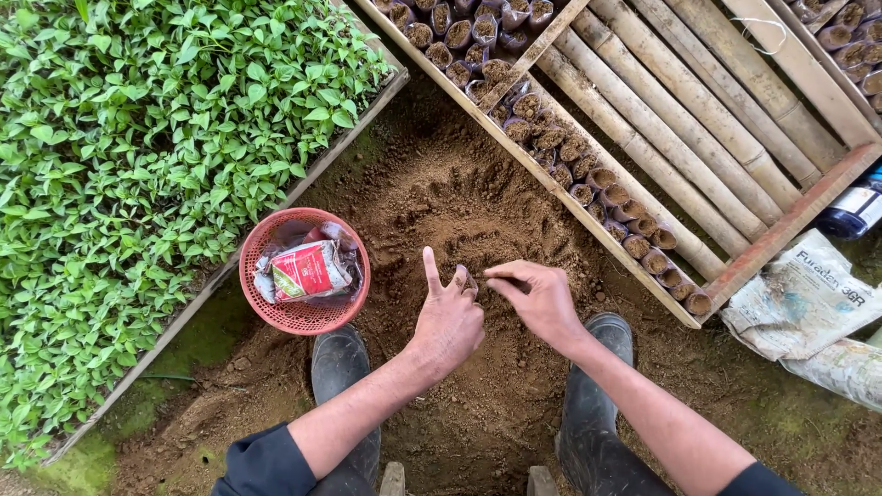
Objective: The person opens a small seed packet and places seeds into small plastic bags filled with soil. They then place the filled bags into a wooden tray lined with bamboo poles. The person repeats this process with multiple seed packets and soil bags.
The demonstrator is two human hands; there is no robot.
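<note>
**Hands at a small soil bag over the dirt pile**

Your left hand (447,323) pinches a small soil-filled bag (467,280), index finger up. Your right hand (537,296), fingers curled, tips pinched at the bag's 3 o'clock. Soil pile (459,202) underneath. Red basket (260,266) with packets at 9 o'clock; bamboo rack (680,110) with filled bags at 1 o'clock.

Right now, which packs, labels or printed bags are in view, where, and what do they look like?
Packet: in the red basket left of the hands, flat, red and white, in clear wrap.
Printed sack: ground at right, crumpled, whitish with dark print.
Dark container: right edge, white label, mostly cut off.
</note>
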